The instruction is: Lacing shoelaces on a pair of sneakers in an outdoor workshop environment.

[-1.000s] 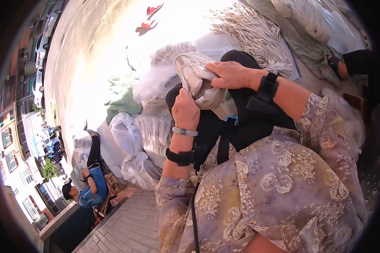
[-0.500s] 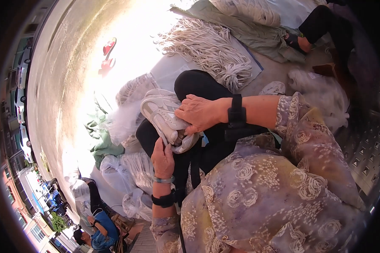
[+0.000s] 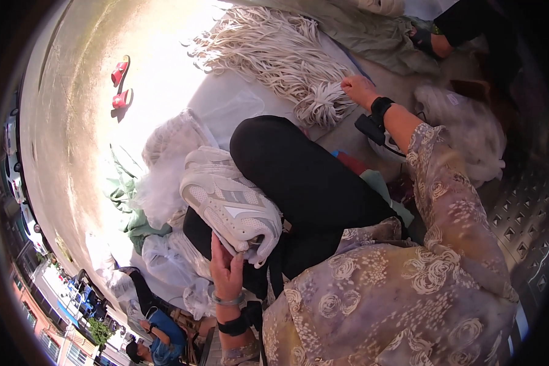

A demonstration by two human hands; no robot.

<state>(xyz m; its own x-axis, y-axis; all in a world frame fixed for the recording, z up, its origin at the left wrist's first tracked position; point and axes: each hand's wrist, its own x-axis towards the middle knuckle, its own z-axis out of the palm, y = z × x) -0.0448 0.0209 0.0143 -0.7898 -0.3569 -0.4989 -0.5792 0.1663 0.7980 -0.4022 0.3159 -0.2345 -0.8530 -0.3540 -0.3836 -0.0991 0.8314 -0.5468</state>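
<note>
A white and grey sneaker upper (image 3: 241,210) lies over my lap with its heel opening turned toward me. What looks like another pale upper (image 3: 206,157) sits against its far end. My left hand (image 3: 227,268) grips the near edge of the sneaker upper, thumb on top and fingers partly hidden beneath. Out to the far right, my right hand (image 3: 360,91) is at the gathered end of a big bundle of white shoelaces (image 3: 280,55). Its fingers are drawn together on the laces; how many they pinch is too small to see.
Clear plastic bags of pale pieces (image 3: 174,137) lie left of my knees. A greenish sack (image 3: 372,46) spreads behind the laces, near another person's foot (image 3: 436,44). Red sandals (image 3: 121,97) stand on the sunlit ground. At lower left sits a person in blue (image 3: 165,332).
My right hand has left the sneaker upper and reached away to the shoelace bundle. My left hand stays on the upper, whose heel opening now shows more plainly. The view has shifted.
</note>
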